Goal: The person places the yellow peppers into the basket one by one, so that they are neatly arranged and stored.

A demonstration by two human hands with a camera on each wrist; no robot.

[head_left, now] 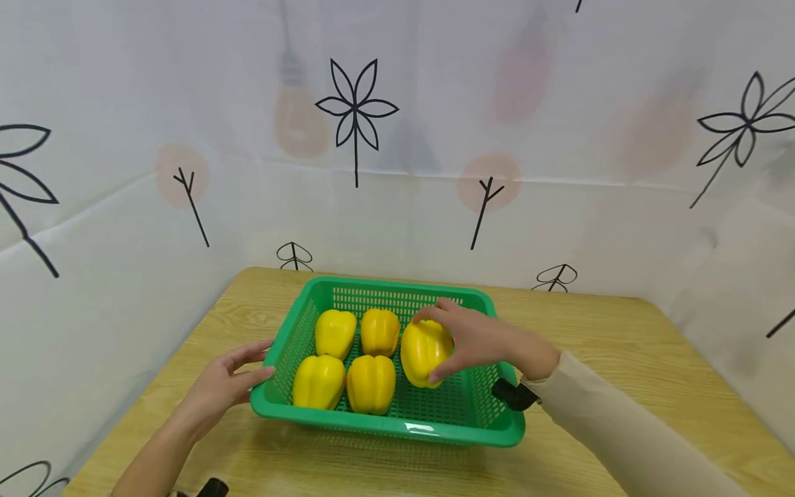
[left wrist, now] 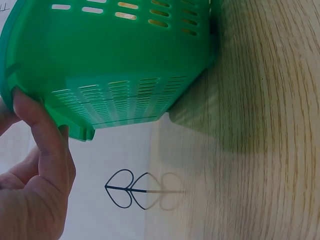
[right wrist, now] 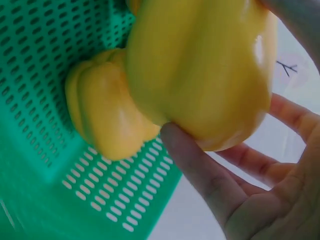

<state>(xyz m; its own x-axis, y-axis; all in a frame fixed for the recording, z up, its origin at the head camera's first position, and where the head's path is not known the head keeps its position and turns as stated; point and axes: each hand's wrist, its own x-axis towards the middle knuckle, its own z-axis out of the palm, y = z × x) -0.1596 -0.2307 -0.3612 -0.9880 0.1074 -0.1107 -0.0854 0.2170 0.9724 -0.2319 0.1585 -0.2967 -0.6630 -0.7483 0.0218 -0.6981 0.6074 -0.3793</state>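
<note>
A green plastic basket (head_left: 397,424) with slotted walls holds several yellow bell peppers (head_left: 371,384) in its left half. My right hand (head_left: 478,338) grips another yellow bell pepper (head_left: 425,352) over the right half of the basket, thumb on the near side and fingers on the far side. In the right wrist view this pepper (right wrist: 200,75) fills the upper middle, overlapping a second pepper (right wrist: 107,107) behind it. At the basket's left end, my left hand (head_left: 223,383) holds the rim; the left wrist view shows its fingers (left wrist: 47,140) up under the rim (left wrist: 9,65).
The basket stands on a light wood-grain table (head_left: 621,386), towards its back edge. A pale cloth (head_left: 410,221) printed with plant outlines hangs behind and along both sides of the table. Black straps (head_left: 514,395) sit at the wrists.
</note>
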